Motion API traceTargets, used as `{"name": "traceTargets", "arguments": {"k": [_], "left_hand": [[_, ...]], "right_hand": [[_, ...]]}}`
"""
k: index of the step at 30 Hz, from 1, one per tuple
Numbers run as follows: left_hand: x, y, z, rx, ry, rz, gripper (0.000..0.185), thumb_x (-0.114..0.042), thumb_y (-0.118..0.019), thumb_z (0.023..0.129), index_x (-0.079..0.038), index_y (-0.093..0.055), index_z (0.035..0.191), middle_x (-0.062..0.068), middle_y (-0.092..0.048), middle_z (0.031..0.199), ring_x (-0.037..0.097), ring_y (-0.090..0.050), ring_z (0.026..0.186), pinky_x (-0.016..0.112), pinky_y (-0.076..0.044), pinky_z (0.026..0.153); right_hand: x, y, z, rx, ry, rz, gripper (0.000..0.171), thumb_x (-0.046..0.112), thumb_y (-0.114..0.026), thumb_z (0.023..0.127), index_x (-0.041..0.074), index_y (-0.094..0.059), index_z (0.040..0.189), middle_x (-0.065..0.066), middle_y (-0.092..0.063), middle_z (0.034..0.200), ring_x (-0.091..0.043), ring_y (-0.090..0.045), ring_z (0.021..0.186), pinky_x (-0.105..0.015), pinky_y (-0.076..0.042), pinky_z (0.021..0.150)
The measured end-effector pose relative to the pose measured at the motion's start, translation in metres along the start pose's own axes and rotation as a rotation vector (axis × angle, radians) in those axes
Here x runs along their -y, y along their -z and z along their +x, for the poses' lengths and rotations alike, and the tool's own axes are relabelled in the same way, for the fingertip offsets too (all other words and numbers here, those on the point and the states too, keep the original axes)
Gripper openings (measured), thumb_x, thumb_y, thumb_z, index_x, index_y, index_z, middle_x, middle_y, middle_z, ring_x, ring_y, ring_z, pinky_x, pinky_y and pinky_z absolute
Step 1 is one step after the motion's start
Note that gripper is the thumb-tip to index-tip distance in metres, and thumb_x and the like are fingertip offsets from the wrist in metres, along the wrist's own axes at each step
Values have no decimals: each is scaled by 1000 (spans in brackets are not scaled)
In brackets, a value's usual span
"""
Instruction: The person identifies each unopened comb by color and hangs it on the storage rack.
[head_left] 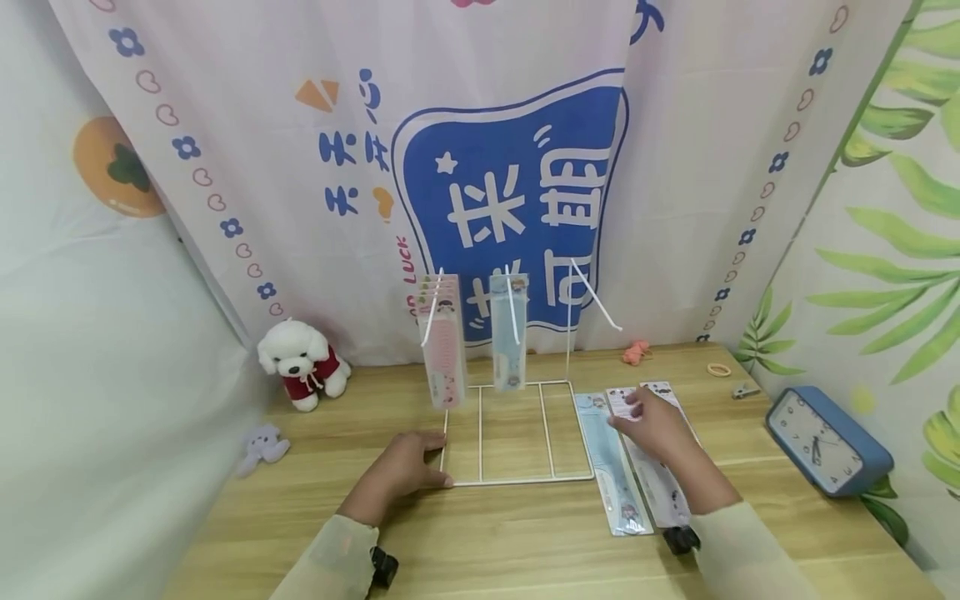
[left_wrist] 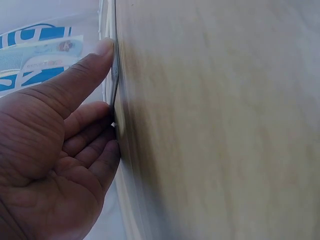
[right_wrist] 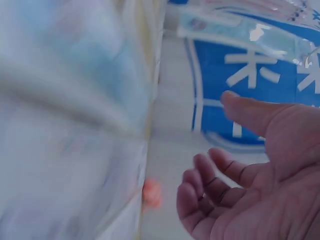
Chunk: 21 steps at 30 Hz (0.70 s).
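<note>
The person stands over the wooden table (head_left: 525,533) with both hands down. The left hand (head_left: 405,471) rests at the front left corner of the white wire display rack (head_left: 517,479), fingers lightly curled against the base wire and thumb stretched along it; it steadies the frame without really gripping it. The right hand (head_left: 654,423) hovers over 3 packaged combs (head_left: 637,467) lying flat just right of the rack, fingers loose and a little apart, nothing pinched yet. On the rack, pink packs (head_left: 442,350) hang from the left hook and a blue pack (head_left: 508,333) from the middle hook; the right hook (head_left: 596,296) is bare. This looks like the pick-up step of hanging stock. The next move calls for pinching 1 pack near its top hole, lifting it, and threading that hole onto a hook while the left hand holds the rack steady.
</note>
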<state>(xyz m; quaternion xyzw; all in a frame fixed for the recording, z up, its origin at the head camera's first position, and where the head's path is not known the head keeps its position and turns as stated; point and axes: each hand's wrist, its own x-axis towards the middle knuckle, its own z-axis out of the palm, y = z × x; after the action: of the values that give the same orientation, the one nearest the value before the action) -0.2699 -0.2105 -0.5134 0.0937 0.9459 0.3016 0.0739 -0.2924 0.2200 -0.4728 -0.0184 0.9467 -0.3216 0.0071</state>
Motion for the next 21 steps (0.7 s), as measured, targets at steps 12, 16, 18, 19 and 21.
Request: {"name": "traceTargets", "arguments": {"k": [12,16,18,19,21], "left_hand": [[3,-1,1,-6,1,5,76,-25,-99,81,-4,-68,146,14,-63,157,41,-51,152,57,-41,128],[3,-1,2,-4,0,3,76,-25,-99,80,-3,-69,146,15,-63,156,41,-52,152,57,-42,127],[3,-1,1,-4,2,4,76,-26,-99,80,-4,-69,146,15,-63,156,41,-52,152,57,-42,127],[3,-1,1,-3,4,4,76,-26,-99,80,-4,-69,146,14,-63,156,41,-52,152,57,-42,128],[3,-2,1,-1,3,4,76,-27,-99,81,-5,-69,147,14,-63,157,41,-52,152,57,-41,128]], "right_hand": [[-69,24,-22,43,-194,-142,65,26,-78,98,-19,-50,136,-44,-58,123,-52,-63,106,-61,-55,88],[-78,25,-23,93,-265,-130,69,26,-83,94,-19,-46,132,-41,-55,114,-44,-61,95,-50,-55,77],[-81,26,-23,104,-290,-118,69,26,-84,93,-18,-46,131,-38,-55,109,-42,-61,92,-46,-54,72],[-82,26,-24,107,-301,-115,69,26,-84,93,-19,-46,130,-37,-56,108,-41,-61,91,-44,-54,71],[-85,25,-24,113,-318,-114,72,26,-83,94,-21,-43,131,-35,-58,105,-39,-62,89,-42,-54,69]]}}
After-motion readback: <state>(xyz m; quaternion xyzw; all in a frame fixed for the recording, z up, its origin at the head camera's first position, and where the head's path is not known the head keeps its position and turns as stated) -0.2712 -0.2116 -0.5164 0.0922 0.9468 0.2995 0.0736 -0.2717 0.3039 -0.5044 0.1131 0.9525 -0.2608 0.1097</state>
